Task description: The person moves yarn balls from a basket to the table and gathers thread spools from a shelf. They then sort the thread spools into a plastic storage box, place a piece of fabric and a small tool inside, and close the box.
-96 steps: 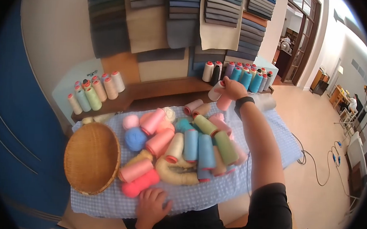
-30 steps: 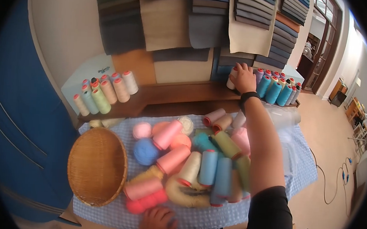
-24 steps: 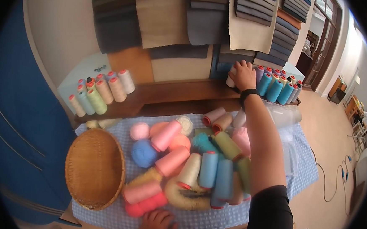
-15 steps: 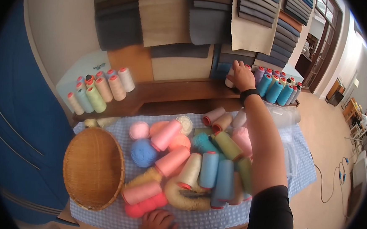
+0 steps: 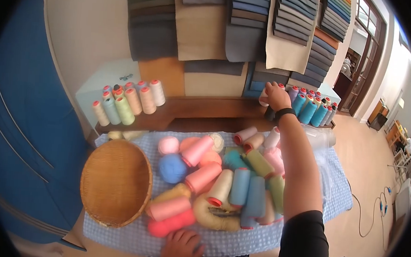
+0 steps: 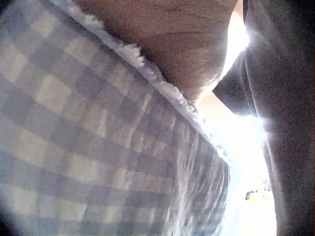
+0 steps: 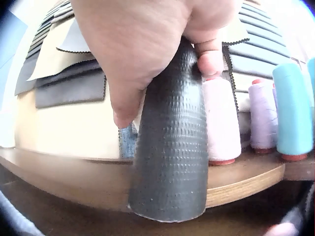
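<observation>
My right hand [image 5: 278,97] is at the back shelf, its fingers gripping the top of a black thread cone [image 7: 170,147]. The cone stands nearly upright in the right wrist view, its base overlapping the shelf's front edge. In the head view the hand mostly covers it. A whitish cone [image 5: 264,98] shows just left of the fingers, and a pale pink cone [image 7: 221,123] stands behind on the right. My left hand [image 5: 181,249] rests on the checked cloth [image 5: 119,236], beside a coral-red yarn skein [image 5: 171,223], holding nothing. The left wrist view shows mostly cloth.
A heap of thread cones and yarn, including a blue ball [image 5: 172,168], covers the cloth's middle. At its left stands a wicker basket [image 5: 116,182]. Upright cones line both ends of the wooden shelf [image 5: 202,104]. Fabric swatches [image 5: 200,29] hang behind; clear plastic [image 5: 320,138] lies at right.
Earlier, my right hand held a pale cone above the cloth, then reached to the shelf. The black cone now shows beneath it, nearer the shelf's front. The left hand has stayed by the skein.
</observation>
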Demonstrator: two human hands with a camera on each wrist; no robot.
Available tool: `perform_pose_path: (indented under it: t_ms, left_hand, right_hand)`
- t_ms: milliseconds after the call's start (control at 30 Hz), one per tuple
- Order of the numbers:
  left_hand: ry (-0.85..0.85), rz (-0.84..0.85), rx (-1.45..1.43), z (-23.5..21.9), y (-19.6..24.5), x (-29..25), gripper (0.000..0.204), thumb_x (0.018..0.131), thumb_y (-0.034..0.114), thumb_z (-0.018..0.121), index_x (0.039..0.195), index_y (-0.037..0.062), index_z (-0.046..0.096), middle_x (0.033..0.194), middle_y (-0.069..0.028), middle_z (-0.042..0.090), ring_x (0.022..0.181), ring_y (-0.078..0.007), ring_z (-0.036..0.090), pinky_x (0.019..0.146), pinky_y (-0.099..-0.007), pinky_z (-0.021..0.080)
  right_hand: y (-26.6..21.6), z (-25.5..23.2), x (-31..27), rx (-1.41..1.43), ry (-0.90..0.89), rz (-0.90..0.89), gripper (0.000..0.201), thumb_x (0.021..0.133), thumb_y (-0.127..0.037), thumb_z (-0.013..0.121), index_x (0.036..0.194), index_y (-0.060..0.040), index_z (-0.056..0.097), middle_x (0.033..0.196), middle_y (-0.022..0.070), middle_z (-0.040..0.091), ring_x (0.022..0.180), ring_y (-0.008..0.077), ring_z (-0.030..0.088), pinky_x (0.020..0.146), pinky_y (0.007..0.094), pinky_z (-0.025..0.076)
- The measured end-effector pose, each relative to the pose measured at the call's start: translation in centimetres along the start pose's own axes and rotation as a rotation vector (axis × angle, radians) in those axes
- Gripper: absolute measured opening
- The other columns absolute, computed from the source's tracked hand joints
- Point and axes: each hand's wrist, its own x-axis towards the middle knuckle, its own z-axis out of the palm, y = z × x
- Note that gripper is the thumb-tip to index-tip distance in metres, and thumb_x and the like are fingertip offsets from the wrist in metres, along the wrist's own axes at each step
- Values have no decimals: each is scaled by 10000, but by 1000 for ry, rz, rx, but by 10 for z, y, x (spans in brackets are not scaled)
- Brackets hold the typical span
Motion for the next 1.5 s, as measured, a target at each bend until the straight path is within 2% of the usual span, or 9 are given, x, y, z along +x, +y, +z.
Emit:
perform_pose_path:
  t_ms: [267, 300, 367, 500, 600, 833, 900, 1067, 1500]
  left_hand:
    - [-5, 13, 11, 7, -3, -5, 408, 891, 264, 780, 1241, 73, 697, 1286, -114, 652, 1225, -345, 597, 1054, -536, 463]
    - [22, 50, 10, 10, -7, -3, 360, 875, 283, 784, 1171, 96, 699, 1219, -80, 660, 1168, -317, 608, 1018, -511, 469]
    - [73, 123, 7, 12, -14, 1, 273, 843, 319, 791, 1029, 141, 704, 1086, -11, 675, 1056, -261, 629, 945, -462, 479]
    - [59, 110, -3, 10, -11, -1, 271, 860, 305, 790, 1045, 117, 727, 1115, -18, 681, 1091, -262, 637, 999, -468, 472]
    - [68, 124, -1, 7, -10, -1, 270, 864, 299, 788, 1047, 112, 724, 1118, -20, 682, 1091, -262, 636, 1001, -464, 470]
    - [83, 141, 5, 3, -10, -3, 262, 872, 291, 785, 1051, 111, 723, 1126, -25, 683, 1092, -259, 636, 1013, -450, 466]
    - [98, 145, 12, 5, -10, -2, 265, 872, 296, 787, 1052, 113, 724, 1125, -26, 683, 1091, -257, 636, 1013, -445, 468]
    - [124, 149, 9, 4, -9, -2, 269, 871, 304, 791, 1057, 119, 728, 1124, -26, 684, 1086, -253, 637, 1013, -433, 473]
    - [108, 145, 4, 3, -6, 1, 278, 865, 298, 799, 1067, 119, 733, 1127, -15, 686, 1087, -247, 637, 1001, -427, 478]
  right_hand:
    - [-30, -82, -7, 173, 104, -18, 505, 856, -459, 847, 1121, -72, 660, 1165, 151, 692, 1035, 409, 712, 870, 511, 573]
    - [-35, -90, -8, 202, 106, -39, 511, 860, -465, 843, 1128, -70, 662, 1173, 152, 695, 1037, 411, 710, 869, 512, 569]
    - [-45, -98, -11, 242, 58, -114, 514, 863, -467, 840, 1113, -54, 667, 1155, 177, 706, 1035, 418, 707, 871, 512, 564]
    - [-82, -119, -30, 286, -143, -200, 546, 857, -487, 838, 1073, -14, 672, 1088, 222, 726, 1030, 435, 703, 881, 512, 559]
    - [-96, -83, -41, 320, -206, -257, 570, 847, -506, 836, 1058, -2, 674, 1041, 242, 734, 1022, 443, 706, 886, 509, 556]
    - [-110, -19, -71, 242, -156, -273, 505, 841, -469, 832, 1096, -83, 630, 1139, 174, 693, 1020, 405, 718, 859, 532, 573]
    - [-116, -17, -76, 203, -138, -274, 490, 840, -455, 831, 1103, -101, 616, 1139, 163, 682, 1022, 393, 721, 853, 535, 576]
    - [-121, -21, -77, 244, -268, -295, 533, 844, -482, 844, 1122, -80, 633, 1148, 150, 696, 1071, 390, 710, 889, 522, 568]
    - [-106, -2, -73, 418, -529, -138, 669, 834, -491, 866, 1235, 4, 663, 1206, 247, 740, 1138, 429, 701, 971, 476, 545]
